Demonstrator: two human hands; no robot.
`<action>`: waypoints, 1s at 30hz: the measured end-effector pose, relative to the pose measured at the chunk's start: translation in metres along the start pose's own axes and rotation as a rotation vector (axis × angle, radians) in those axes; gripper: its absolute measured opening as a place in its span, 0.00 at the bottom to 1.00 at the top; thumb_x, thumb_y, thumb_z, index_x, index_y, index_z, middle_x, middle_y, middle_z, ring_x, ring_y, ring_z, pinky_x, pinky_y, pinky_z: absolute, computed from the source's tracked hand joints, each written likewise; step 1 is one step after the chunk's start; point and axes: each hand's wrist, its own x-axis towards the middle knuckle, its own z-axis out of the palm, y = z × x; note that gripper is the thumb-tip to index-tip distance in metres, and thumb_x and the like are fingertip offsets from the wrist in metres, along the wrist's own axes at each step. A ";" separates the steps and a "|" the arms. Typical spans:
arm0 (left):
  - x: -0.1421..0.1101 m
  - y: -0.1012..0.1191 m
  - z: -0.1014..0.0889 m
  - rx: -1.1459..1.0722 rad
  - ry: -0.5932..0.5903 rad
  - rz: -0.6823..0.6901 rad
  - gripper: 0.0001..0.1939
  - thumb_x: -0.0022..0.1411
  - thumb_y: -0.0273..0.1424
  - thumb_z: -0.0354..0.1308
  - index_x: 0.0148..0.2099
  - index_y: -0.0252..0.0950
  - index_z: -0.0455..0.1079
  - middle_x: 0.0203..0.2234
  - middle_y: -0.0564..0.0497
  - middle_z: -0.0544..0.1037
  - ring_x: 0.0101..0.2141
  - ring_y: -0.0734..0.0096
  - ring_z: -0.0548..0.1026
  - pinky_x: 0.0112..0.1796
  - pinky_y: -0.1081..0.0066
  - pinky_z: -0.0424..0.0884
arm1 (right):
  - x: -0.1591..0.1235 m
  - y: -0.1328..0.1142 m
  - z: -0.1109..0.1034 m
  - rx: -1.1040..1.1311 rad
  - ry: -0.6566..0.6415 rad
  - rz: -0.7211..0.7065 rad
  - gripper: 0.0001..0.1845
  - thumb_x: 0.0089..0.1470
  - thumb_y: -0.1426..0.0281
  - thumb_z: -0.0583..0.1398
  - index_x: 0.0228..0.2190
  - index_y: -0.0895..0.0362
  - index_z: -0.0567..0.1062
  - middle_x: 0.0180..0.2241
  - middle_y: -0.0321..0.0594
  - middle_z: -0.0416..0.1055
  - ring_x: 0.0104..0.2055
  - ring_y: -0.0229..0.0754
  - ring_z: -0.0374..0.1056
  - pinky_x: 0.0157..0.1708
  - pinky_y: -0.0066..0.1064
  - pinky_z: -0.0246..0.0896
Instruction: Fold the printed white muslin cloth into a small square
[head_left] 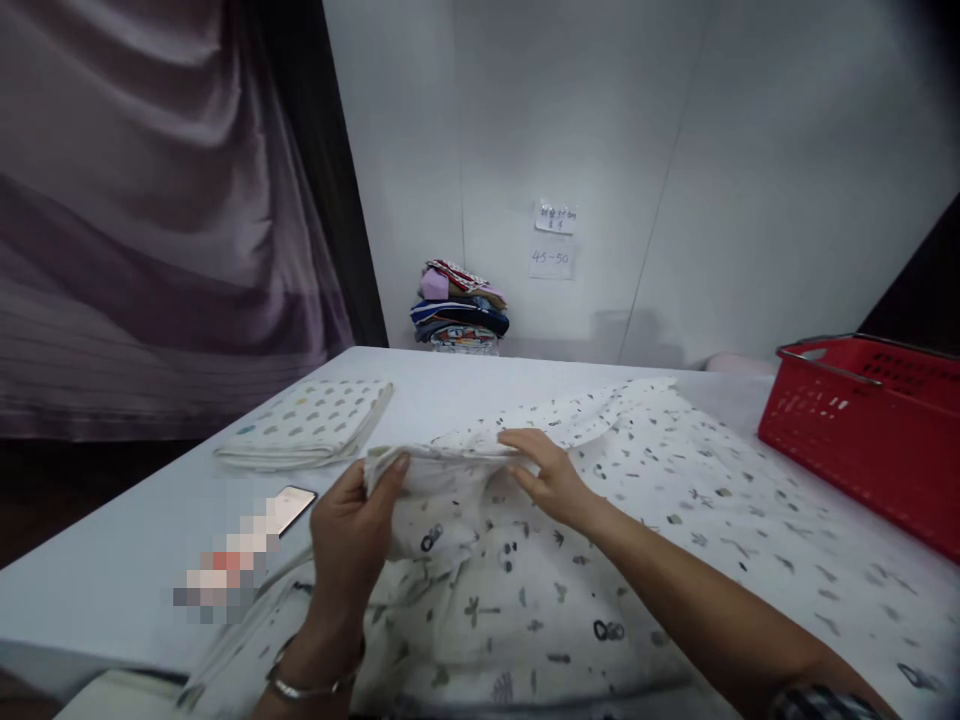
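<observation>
A large white cloth (525,590) with small grey and dark printed motifs spreads over the table and hangs toward me at the front. My left hand (356,525), a bangle at its wrist, pinches a raised corner of this cloth between thumb and fingers. To the right, my right hand (551,480) holds the same lifted edge, its fingers above and its thumb below. Between both hands the edge runs nearly level, a little above the table. Part of the right fingertips' contact is hidden by the folds.
A folded cloth with grey shapes (315,420) lies at the left on the white table (427,385). Nearer stands a phone (292,505), partly pixelated. A red basket (862,430) is at the right. Stacked folded fabrics (461,310) sit at the back wall, below paper signs (553,258).
</observation>
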 end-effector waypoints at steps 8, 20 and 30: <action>0.029 -0.035 0.002 -0.383 0.213 -0.428 0.14 0.47 0.34 0.63 0.37 0.32 0.73 0.28 0.52 0.77 0.27 0.73 0.73 0.31 0.72 0.71 | -0.072 0.097 -0.035 -0.238 0.120 0.375 0.13 0.53 0.68 0.54 0.41 0.53 0.72 0.44 0.45 0.71 0.49 0.49 0.65 0.48 0.47 0.61; 0.005 -0.049 -0.009 -0.366 0.192 -0.503 0.15 0.47 0.32 0.62 0.39 0.32 0.73 0.29 0.50 0.78 0.32 0.67 0.76 0.36 0.67 0.73 | -0.057 0.112 -0.013 -0.252 -0.019 0.189 0.13 0.56 0.72 0.51 0.40 0.53 0.73 0.43 0.44 0.71 0.48 0.47 0.64 0.48 0.44 0.61; -0.011 -0.067 -0.013 -0.255 0.160 -0.525 0.19 0.46 0.38 0.62 0.40 0.32 0.73 0.31 0.49 0.79 0.33 0.65 0.76 0.35 0.70 0.73 | -0.063 0.119 -0.005 -0.301 -0.159 0.133 0.11 0.57 0.70 0.52 0.38 0.55 0.73 0.38 0.46 0.72 0.43 0.48 0.64 0.44 0.41 0.59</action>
